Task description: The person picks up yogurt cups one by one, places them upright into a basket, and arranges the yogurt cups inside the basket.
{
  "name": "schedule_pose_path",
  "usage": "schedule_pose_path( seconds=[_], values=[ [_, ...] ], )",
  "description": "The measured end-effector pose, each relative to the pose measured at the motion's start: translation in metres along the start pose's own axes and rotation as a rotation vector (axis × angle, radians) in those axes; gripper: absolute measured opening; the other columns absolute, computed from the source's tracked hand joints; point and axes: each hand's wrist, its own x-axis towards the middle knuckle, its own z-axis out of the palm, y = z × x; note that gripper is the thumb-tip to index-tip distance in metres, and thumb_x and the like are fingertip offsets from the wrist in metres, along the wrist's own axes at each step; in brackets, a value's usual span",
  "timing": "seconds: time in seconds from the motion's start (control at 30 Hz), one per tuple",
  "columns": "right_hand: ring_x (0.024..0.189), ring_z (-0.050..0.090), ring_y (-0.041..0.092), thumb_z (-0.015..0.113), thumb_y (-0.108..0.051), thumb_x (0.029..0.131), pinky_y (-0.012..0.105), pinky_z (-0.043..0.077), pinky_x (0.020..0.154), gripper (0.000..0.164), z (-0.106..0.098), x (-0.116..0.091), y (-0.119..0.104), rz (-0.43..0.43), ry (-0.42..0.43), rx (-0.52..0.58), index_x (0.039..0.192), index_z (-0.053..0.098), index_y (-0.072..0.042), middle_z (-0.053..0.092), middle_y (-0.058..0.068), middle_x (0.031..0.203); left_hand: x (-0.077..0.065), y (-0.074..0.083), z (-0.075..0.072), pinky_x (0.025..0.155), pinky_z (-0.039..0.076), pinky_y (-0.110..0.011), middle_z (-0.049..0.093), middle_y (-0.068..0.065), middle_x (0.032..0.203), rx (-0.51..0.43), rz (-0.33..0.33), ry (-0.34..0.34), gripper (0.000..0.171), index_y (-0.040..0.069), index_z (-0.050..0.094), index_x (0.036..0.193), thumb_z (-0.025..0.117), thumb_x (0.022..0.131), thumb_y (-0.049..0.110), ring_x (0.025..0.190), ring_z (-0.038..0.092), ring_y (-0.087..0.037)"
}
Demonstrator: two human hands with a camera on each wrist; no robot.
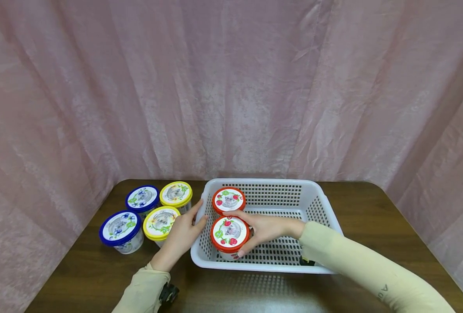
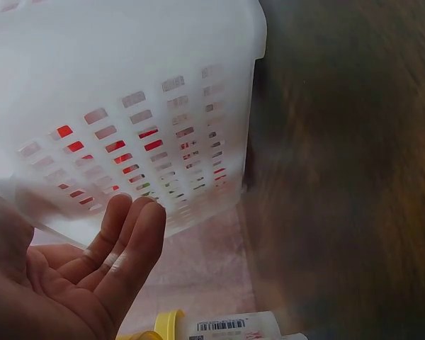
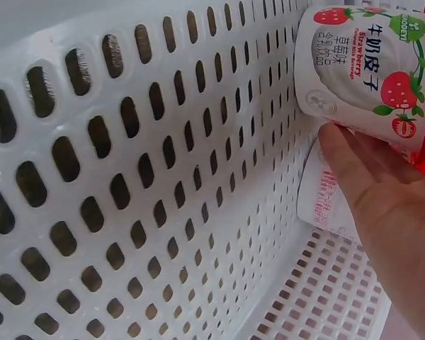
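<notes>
My right hand [image 1: 264, 228] grips a strawberry cup with a red lid [image 1: 230, 231], fingers and thumb around its side, in the front left of a white plastic basket [image 1: 266, 268]. In the right wrist view the strawberry print on this cup [image 3: 372, 67] faces the camera. Behind it in the basket sits a second red-lidded cup [image 1: 229, 200], upright. My left hand [image 1: 182, 230] holds the basket's left side, with the thumb over the rim. Its bent fingers [image 2: 143, 234] lie against the outer perforated wall in the left wrist view.
Left of the basket on the dark wooden table [image 1: 71, 278] stand two yellow-lidded cups [image 1: 162, 221] and two blue-lidded cups [image 1: 120, 228]. The left forearm passes just in front of the nearer yellow one. A pink curtain [image 1: 255, 95] hangs along the table's back edge.
</notes>
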Motion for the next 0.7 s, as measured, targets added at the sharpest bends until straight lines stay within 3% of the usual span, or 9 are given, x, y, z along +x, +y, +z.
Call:
schedule_pose_path(
  seconds=[0.23,0.7],
  values=[
    [0.128,0.048,0.005,0.090,-0.035,0.077,0.028,0.038,0.109,0.104,0.0028,0.0082,-0.0032,-0.020,-0.002,-0.006,0.158,0.024,-0.030,0.051,-0.012,0.139,0.0002,0.0001,-0.0001,0.062,0.059,-0.033,0.071,-0.019,0.107,-0.014,-0.008,-0.001,0.059,0.006,0.044,0.152,0.064,0.100,0.024,0.072,0.070,-0.017],
    [0.129,0.047,0.006,0.089,-0.032,0.079,0.027,0.038,0.109,0.107,0.0008,0.0075,-0.0042,-0.011,-0.042,0.020,0.159,0.019,-0.031,0.049,-0.012,0.141,-0.0006,-0.0021,0.0004,0.066,0.060,-0.036,0.069,-0.022,0.115,-0.018,-0.006,-0.004,0.058,0.006,0.044,0.153,0.063,0.101,0.024,0.076,0.070,-0.019]
  ],
)
